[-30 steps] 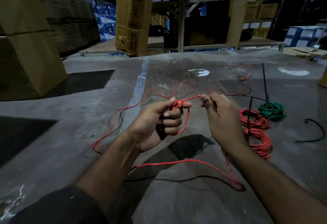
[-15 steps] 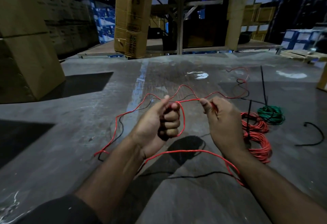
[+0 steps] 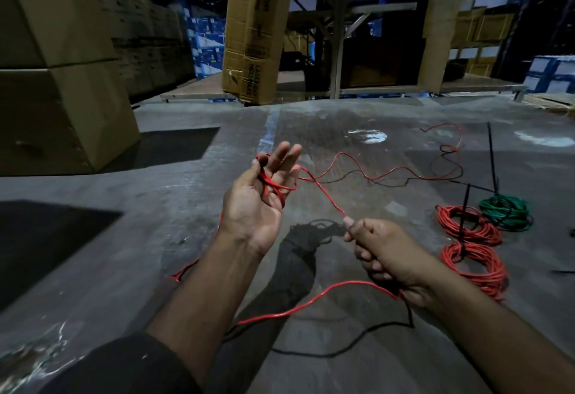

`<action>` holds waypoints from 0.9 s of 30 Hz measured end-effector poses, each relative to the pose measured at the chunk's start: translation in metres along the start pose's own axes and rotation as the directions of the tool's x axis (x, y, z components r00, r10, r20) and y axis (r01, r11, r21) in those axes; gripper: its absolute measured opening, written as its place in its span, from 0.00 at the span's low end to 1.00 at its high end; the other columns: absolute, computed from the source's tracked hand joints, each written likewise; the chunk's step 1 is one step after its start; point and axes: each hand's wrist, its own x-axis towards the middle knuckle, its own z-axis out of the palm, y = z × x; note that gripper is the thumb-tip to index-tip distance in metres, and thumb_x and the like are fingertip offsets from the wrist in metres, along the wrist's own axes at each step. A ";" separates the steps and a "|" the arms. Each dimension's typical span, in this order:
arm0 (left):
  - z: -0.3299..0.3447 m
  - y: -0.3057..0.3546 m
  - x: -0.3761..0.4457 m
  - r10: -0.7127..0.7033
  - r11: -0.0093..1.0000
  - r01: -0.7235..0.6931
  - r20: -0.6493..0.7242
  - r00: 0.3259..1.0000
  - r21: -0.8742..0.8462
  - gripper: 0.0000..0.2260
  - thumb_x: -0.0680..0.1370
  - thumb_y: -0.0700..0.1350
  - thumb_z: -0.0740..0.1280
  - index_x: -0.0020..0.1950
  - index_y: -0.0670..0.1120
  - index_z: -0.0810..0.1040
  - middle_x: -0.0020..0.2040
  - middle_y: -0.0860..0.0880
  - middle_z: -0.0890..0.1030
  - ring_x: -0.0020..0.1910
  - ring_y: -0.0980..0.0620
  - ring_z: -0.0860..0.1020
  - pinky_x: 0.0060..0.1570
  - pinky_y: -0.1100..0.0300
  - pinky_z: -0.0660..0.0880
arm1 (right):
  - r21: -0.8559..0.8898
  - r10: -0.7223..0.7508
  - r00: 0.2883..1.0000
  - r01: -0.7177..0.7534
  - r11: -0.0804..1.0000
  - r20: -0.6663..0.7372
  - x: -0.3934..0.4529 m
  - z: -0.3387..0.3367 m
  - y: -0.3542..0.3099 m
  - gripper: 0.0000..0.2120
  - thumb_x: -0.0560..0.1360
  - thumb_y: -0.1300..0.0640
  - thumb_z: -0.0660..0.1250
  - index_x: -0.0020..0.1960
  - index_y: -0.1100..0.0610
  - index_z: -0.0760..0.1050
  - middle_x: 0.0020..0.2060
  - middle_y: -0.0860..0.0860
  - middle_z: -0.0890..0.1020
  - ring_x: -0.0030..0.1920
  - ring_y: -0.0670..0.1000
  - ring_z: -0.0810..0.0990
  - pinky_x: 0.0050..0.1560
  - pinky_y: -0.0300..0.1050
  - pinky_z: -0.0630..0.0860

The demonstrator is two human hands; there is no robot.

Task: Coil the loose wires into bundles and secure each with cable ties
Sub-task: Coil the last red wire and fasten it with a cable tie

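A long loose red wire (image 3: 351, 161) trails over the grey floor. My left hand (image 3: 261, 197) is raised palm up with straight fingers, and a few turns of the red wire loop around those fingers. My right hand (image 3: 378, 252) is lower and to the right, its fingers curled round the same wire, which runs taut up to the left hand. Three finished bundles lie at the right: two red coils (image 3: 468, 224) (image 3: 476, 266) and a green coil (image 3: 504, 213), each with a black cable tie (image 3: 465, 207) sticking up.
Another black cable tie (image 3: 491, 154) lies on the floor beyond the green coil. Stacked cardboard boxes (image 3: 59, 82) stand at the left, a tall carton (image 3: 252, 29) and metal racking at the back. A pale wet patch (image 3: 368, 136) shines on the floor.
My left hand has opened from a fist to straight fingers with wire looped round them. My right hand has moved down and to the right, drawing the wire taut.
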 end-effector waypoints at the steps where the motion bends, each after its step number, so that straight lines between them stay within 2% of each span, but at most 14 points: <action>1: 0.000 0.001 0.000 0.005 1.000 -0.005 -0.001 1.000 -0.001 0.15 0.86 0.43 0.50 0.47 0.45 0.73 0.51 0.42 0.86 0.53 0.45 0.84 0.65 0.48 0.74 | -0.025 -0.022 0.999 0.021 0.999 -0.037 0.001 -0.001 0.001 0.12 0.81 0.50 0.62 0.44 0.57 0.72 0.27 0.49 0.67 0.22 0.43 0.60 0.19 0.34 0.57; 4: 0.000 0.003 -0.001 -0.008 0.998 0.008 -0.009 1.000 -0.063 0.13 0.86 0.43 0.50 0.50 0.44 0.73 0.53 0.40 0.85 0.49 0.47 0.85 0.50 0.56 0.82 | -0.147 -0.122 0.971 0.093 0.985 -0.206 0.008 -0.008 0.005 0.09 0.82 0.56 0.60 0.45 0.55 0.75 0.29 0.48 0.71 0.26 0.43 0.65 0.27 0.36 0.61; 6: 0.001 0.004 -0.003 -0.014 0.996 0.013 -0.015 1.000 -0.084 0.12 0.86 0.42 0.51 0.52 0.43 0.73 0.54 0.40 0.85 0.46 0.49 0.85 0.39 0.62 0.82 | -0.407 -0.241 0.944 0.133 0.904 -0.227 0.009 -0.013 0.009 0.10 0.82 0.55 0.61 0.43 0.53 0.77 0.30 0.46 0.76 0.29 0.44 0.70 0.32 0.42 0.66; 8: 0.002 0.003 -0.005 0.017 1.000 -0.017 -0.018 1.000 -0.023 0.10 0.86 0.41 0.52 0.55 0.43 0.72 0.56 0.40 0.84 0.44 0.51 0.85 0.34 0.66 0.78 | -0.732 -0.287 0.954 0.135 0.668 -0.086 0.004 -0.013 0.011 0.09 0.81 0.51 0.63 0.45 0.49 0.78 0.34 0.47 0.81 0.36 0.47 0.77 0.39 0.48 0.75; 9: 0.002 0.002 -0.006 0.047 0.998 -0.046 -0.019 0.999 0.040 0.10 0.85 0.40 0.52 0.57 0.42 0.72 0.58 0.40 0.83 0.44 0.52 0.85 0.34 0.66 0.78 | -0.817 -0.271 0.963 0.159 0.555 0.004 -0.003 -0.008 0.009 0.08 0.81 0.50 0.63 0.47 0.48 0.79 0.39 0.46 0.83 0.41 0.47 0.80 0.44 0.49 0.77; 11: 0.001 -0.001 -0.005 0.117 0.975 -0.116 0.002 0.993 0.187 0.10 0.85 0.39 0.53 0.61 0.40 0.71 0.60 0.40 0.82 0.46 0.51 0.84 0.42 0.62 0.80 | -0.846 -0.292 0.936 0.314 0.431 0.199 -0.015 0.006 0.006 0.07 0.81 0.49 0.63 0.52 0.47 0.79 0.45 0.44 0.83 0.47 0.46 0.80 0.50 0.49 0.77; 13: -0.003 -0.002 -0.004 0.185 0.910 -0.186 0.038 0.982 0.372 0.11 0.85 0.39 0.53 0.65 0.40 0.69 0.62 0.42 0.82 0.48 0.50 0.84 0.51 0.56 0.78 | -0.798 -0.377 0.853 0.492 0.347 0.362 -0.025 0.021 0.001 0.07 0.80 0.48 0.62 0.53 0.48 0.77 0.45 0.44 0.81 0.47 0.44 0.78 0.50 0.50 0.76; 17: -0.008 -0.003 -0.004 0.223 0.648 -0.271 0.163 0.961 0.711 0.13 0.86 0.41 0.53 0.69 0.41 0.68 0.60 0.53 0.83 0.47 0.49 0.85 0.65 0.55 0.71 | -0.706 -0.586 0.734 0.613 0.355 0.344 -0.031 0.022 -0.005 0.11 0.80 0.46 0.61 0.60 0.45 0.75 0.50 0.41 0.80 0.51 0.42 0.79 0.50 0.45 0.76; 18: -0.009 -0.005 -0.004 0.207 0.579 -0.284 0.199 0.958 0.764 0.14 0.86 0.41 0.52 0.70 0.41 0.67 0.60 0.53 0.83 0.44 0.49 0.85 0.63 0.56 0.73 | -0.691 -0.627 0.708 0.631 0.353 0.326 -0.032 0.021 -0.007 0.11 0.80 0.47 0.60 0.61 0.46 0.76 0.50 0.41 0.79 0.51 0.41 0.79 0.49 0.44 0.76; 20: -0.010 -0.012 -0.007 0.157 0.388 -0.329 0.290 0.944 0.861 0.13 0.86 0.41 0.52 0.68 0.39 0.67 0.57 0.49 0.84 0.34 0.49 0.81 0.49 0.58 0.79 | -0.681 -0.716 0.648 0.649 0.340 0.259 -0.035 0.020 -0.011 0.11 0.81 0.49 0.60 0.60 0.48 0.77 0.47 0.41 0.78 0.48 0.42 0.79 0.46 0.44 0.76; 22: -0.013 -0.021 -0.012 0.055 0.187 -0.372 0.368 0.928 0.909 0.11 0.86 0.40 0.53 0.64 0.40 0.71 0.46 0.52 0.84 0.29 0.48 0.76 0.38 0.52 0.79 | -0.667 -0.807 0.585 0.636 0.389 0.086 -0.036 0.016 -0.016 0.09 0.81 0.53 0.63 0.59 0.50 0.78 0.44 0.40 0.77 0.45 0.41 0.78 0.43 0.40 0.75; 23: -0.013 -0.024 -0.015 -0.015 0.147 -0.369 0.375 0.927 0.918 0.11 0.86 0.41 0.53 0.62 0.42 0.73 0.39 0.53 0.83 0.29 0.47 0.75 0.36 0.49 0.78 | -0.669 -0.835 0.550 0.618 0.412 -0.006 -0.035 0.012 -0.019 0.08 0.81 0.55 0.64 0.59 0.51 0.77 0.43 0.39 0.77 0.43 0.41 0.77 0.42 0.39 0.74; 24: -0.011 -0.027 -0.018 -0.083 0.158 -0.340 0.355 0.931 0.927 0.11 0.86 0.42 0.53 0.60 0.43 0.74 0.34 0.52 0.81 0.29 0.48 0.75 0.32 0.51 0.76 | -0.679 -0.847 0.525 0.594 0.431 -0.078 -0.034 0.008 -0.022 0.08 0.81 0.55 0.64 0.59 0.52 0.76 0.42 0.40 0.77 0.41 0.41 0.77 0.39 0.38 0.73; 27: -0.001 -0.027 -0.022 -0.220 0.237 -0.216 0.269 0.938 0.947 0.15 0.85 0.47 0.55 0.55 0.43 0.78 0.33 0.47 0.71 0.29 0.55 0.69 0.28 0.64 0.66 | -0.686 -0.851 0.497 0.561 0.463 -0.168 -0.027 -0.004 -0.028 0.06 0.81 0.56 0.64 0.56 0.55 0.75 0.43 0.47 0.78 0.40 0.43 0.76 0.38 0.39 0.73</action>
